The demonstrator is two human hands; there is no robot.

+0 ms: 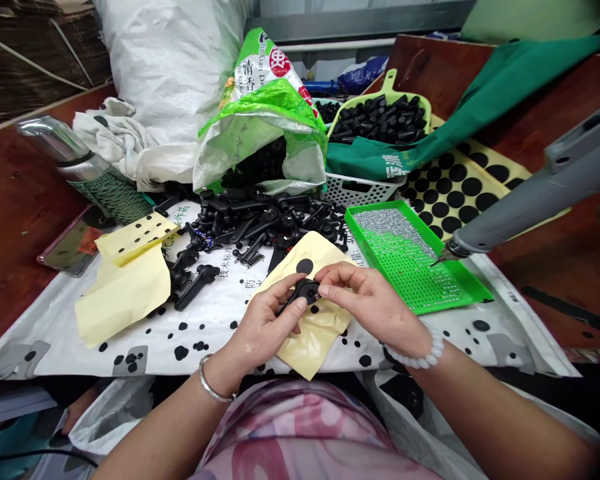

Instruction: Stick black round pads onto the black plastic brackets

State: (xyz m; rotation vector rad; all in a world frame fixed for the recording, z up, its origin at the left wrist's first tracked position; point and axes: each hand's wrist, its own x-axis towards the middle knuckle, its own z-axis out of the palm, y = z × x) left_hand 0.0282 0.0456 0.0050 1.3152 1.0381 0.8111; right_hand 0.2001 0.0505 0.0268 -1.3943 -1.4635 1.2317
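My left hand [270, 319] is closed around a black plastic handle-like part [306, 289] with a rounded end. The fingertips of my right hand [373, 300] are pinched together at that rounded end; whether they hold anything else is hidden. Under both hands lies a yellow backing sheet [313, 347] with a few black round stickers, one of them a large black dot [305, 266] just beyond the part. Similar black parts [260, 223] are heaped behind my hands, and a separate black handle [197, 287] rests to the left.
A green perforated tray [460, 297] of small silvery pieces stands right, beneath a grey electric screwdriver [520, 200]. Behind are a green-and-white bag [265, 107], a yellow-green scoop of black pieces [425, 100] and sticker sheets [480, 177]. A steel flask [80, 160] and phone [70, 243] lie left.
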